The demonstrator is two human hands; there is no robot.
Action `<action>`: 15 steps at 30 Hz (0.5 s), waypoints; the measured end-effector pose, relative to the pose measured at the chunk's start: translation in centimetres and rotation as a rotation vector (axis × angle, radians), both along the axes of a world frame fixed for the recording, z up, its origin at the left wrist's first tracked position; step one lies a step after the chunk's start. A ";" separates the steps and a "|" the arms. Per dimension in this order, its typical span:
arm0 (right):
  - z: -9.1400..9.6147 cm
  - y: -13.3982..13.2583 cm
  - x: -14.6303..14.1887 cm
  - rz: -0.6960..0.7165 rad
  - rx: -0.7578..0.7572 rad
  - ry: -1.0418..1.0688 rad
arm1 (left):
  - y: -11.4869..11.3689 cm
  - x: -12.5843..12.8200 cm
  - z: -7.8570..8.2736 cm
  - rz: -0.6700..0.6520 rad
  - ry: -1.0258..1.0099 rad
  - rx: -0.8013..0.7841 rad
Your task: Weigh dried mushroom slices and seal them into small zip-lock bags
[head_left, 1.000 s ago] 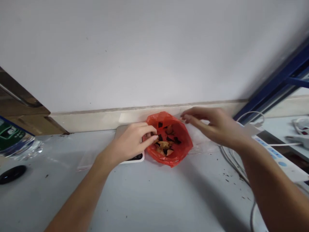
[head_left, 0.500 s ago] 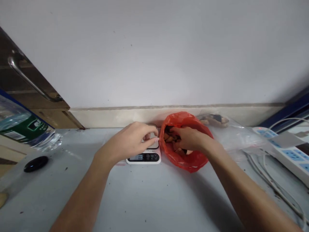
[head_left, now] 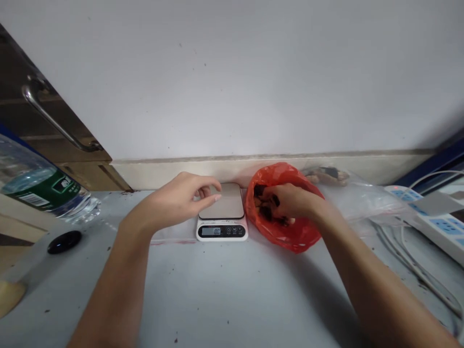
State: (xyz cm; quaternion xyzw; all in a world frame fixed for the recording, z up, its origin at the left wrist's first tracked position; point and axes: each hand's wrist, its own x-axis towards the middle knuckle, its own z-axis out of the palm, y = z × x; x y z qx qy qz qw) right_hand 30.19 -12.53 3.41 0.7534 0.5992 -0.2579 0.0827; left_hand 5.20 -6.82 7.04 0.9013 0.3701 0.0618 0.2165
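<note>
A white digital kitchen scale [head_left: 223, 230] lies on the grey table against the wall, its display reading 0.0 and its plate bare. My left hand [head_left: 181, 199] hovers at the plate's left edge, fingers curled and thumb apart, holding nothing. To the right of the scale stands an open red plastic bag [head_left: 290, 240] with its rim spread wide. Inside are brown and black irregular pieces [head_left: 266, 212], whose kind I cannot make out. My right hand [head_left: 288, 199] reaches down into the bag among them; its fingertips are hidden there.
A clear plastic bag [head_left: 357, 195] with light and dark pieces lies right of the red bag. Beyond it are a power strip [head_left: 435, 222] and grey cables [head_left: 402, 263]. A water bottle [head_left: 54, 188] and a black oval object [head_left: 64, 241] are at the left.
My left hand has drawn back leftward, uncovering the scale's plate. My right hand stays in the red bag and has shifted among the pieces. The view has moved slightly.
</note>
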 end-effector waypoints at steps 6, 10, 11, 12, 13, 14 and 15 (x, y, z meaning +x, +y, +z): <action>2.0 -1.1 0.8 -0.072 0.129 0.079 | 0.2 -0.7 0.1 0.014 0.066 -0.039; 2.6 -1.3 1.3 -0.082 0.142 0.056 | 0.3 -0.9 0.1 0.018 0.135 -0.097; 2.8 -1.4 1.4 -0.072 0.119 0.046 | 0.3 -0.8 0.2 0.026 0.150 -0.108; 3.0 -1.5 1.5 -0.054 0.097 0.047 | 0.2 -0.8 0.3 0.036 0.165 -0.119; 3.2 -1.6 1.7 -0.035 0.084 0.058 | 0.0 -0.8 0.4 0.046 0.182 -0.132; 3.5 -1.7 2.0 -0.012 0.100 0.072 | -0.1 -0.7 0.5 0.055 0.205 -0.150; 3.8 -1.8 2.2 0.019 0.128 0.092 | -0.3 -0.6 0.6 0.062 0.231 -0.174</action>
